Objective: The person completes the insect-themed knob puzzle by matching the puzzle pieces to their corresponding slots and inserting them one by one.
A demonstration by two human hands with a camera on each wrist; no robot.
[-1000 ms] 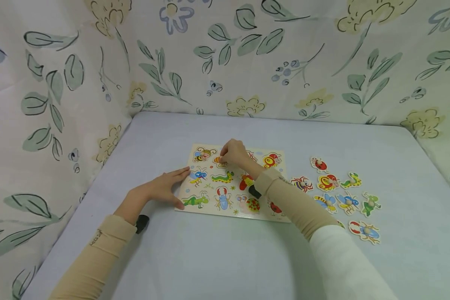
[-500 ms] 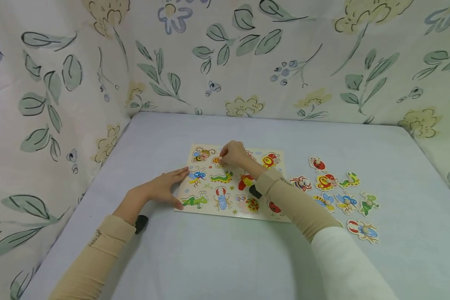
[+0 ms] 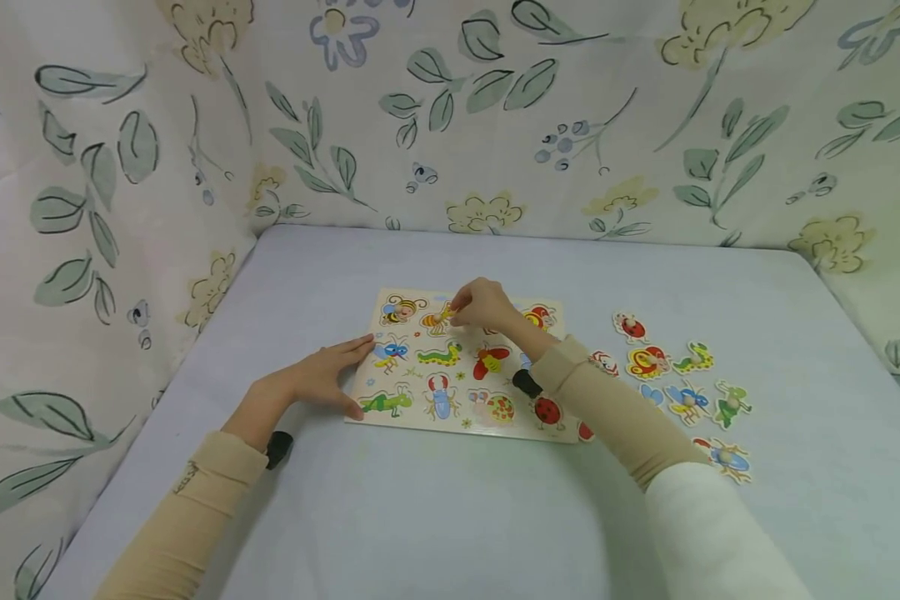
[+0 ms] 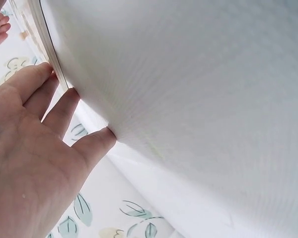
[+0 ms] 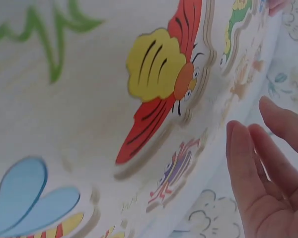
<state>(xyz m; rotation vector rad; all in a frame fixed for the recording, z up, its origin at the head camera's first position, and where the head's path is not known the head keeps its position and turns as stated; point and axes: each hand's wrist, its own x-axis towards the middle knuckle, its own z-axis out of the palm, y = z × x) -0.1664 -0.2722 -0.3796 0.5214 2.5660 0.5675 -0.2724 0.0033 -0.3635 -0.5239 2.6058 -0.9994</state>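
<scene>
A puzzle board (image 3: 412,421) printed with colourful insects lies flat in the middle of the table. My left hand (image 3: 318,379) touches its left side, fingers at the edge and thumb by the near-left corner; in the left wrist view those fingertips (image 4: 72,94) meet the board's edge. Over the top row hovers my right hand (image 3: 487,304), just right of an orange ant-like piece (image 3: 435,319). In the right wrist view the thumb and fingers of this hand (image 5: 268,173) are apart with nothing between them. A small knob (image 5: 258,65) stands up from the board there.
Loose knobbed insect pieces lie right of the board, among them a ladybird (image 3: 631,327), a caterpillar (image 3: 693,358), a grasshopper (image 3: 732,404) and a blue beetle (image 3: 726,460). My right forearm (image 3: 607,417) covers part of them. Floral cloth (image 3: 450,167) hangs behind the table.
My right hand has come off the ant-like piece and shifted slightly right, showing more of it. The left hand stays at the board's edge. The whole view has drifted a little.
</scene>
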